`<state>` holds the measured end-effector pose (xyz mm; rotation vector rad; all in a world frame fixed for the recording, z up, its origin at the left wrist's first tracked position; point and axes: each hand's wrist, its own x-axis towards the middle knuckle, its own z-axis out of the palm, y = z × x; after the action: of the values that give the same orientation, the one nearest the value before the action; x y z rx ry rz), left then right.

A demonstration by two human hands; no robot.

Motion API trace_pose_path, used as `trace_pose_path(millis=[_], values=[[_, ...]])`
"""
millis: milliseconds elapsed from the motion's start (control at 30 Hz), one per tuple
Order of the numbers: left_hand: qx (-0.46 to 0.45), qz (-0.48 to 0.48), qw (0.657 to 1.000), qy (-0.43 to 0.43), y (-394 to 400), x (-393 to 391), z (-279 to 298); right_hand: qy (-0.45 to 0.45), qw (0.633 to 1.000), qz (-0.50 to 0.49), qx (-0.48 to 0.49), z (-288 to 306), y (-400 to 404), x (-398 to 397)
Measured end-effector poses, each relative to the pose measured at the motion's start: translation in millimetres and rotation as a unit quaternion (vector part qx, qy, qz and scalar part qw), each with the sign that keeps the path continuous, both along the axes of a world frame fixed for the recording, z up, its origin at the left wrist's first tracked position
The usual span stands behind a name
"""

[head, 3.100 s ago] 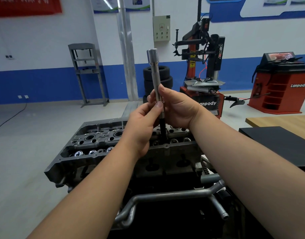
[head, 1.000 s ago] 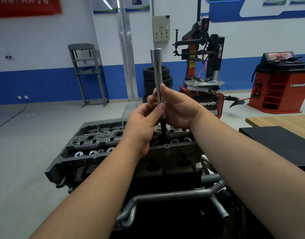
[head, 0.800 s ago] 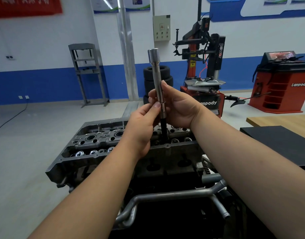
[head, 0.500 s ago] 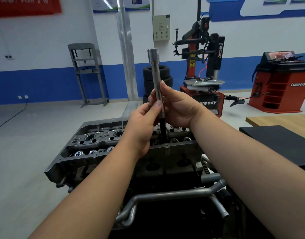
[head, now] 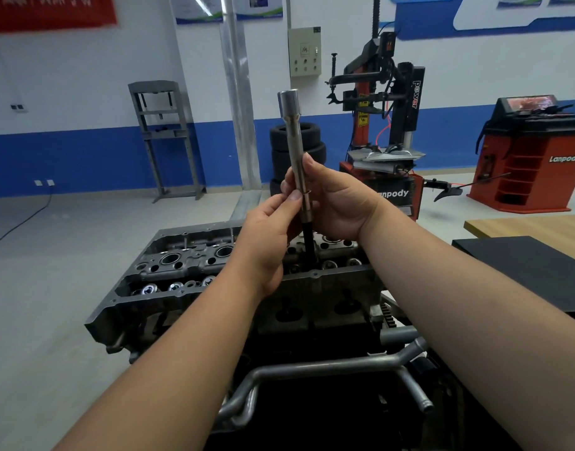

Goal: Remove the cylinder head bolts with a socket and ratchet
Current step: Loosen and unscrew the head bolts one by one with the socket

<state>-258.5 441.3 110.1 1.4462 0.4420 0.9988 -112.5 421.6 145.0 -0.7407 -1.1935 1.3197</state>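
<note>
Open air above the cylinder head (head: 188,255), clutter below

Your hands pass freely left over the head; the upright socket extension (head: 296,157) blocks centre, coolant pipes (head: 312,369) crowd the front.

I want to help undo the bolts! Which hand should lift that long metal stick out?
Probably the right hand: it wraps the long socket fully, while the left hand only pinches it above the cylinder head.

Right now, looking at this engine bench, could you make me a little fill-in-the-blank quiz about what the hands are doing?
1. Both hands grip a long silver ____ standing upright above the cylinder head.
2. The left hand pinches it with thumb and ____.
3. Behind the right hand stands a stack of black ____.
4. The wheel balancer at right is coloured ____.

Missing words: socket extension; fingers; tyres; red
</note>
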Motion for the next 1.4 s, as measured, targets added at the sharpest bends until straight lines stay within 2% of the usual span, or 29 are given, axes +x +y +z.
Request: trace_pose_path(millis=[233,533,700,1000,1400], values=[[0.016,0.011,1.0,0.0,-2.9,1.9,0.6,0.007,0.999,0.048,0.011,0.6,0.7,-1.2],[0.009,0.003,1.0,0.002,0.4,-0.5,-0.4,-0.002,1.0,0.013,0.002,0.1,1.5,1.1],[0.012,0.003,1.0,0.001,-0.8,1.4,0.3,-0.002,0.998,0.066,0.023,1.7,-0.4,-0.7],[0.008,-0.002,1.0,-0.005,0.8,0.5,-0.3,0.009,1.0,0.02,-0.011,0.9,-0.8,-0.8],[0.005,-0.008,1.0,0.0,4.3,0.7,-1.9,-0.002,1.0,-0.015,-0.007,0.7,-0.9,-3.1]])
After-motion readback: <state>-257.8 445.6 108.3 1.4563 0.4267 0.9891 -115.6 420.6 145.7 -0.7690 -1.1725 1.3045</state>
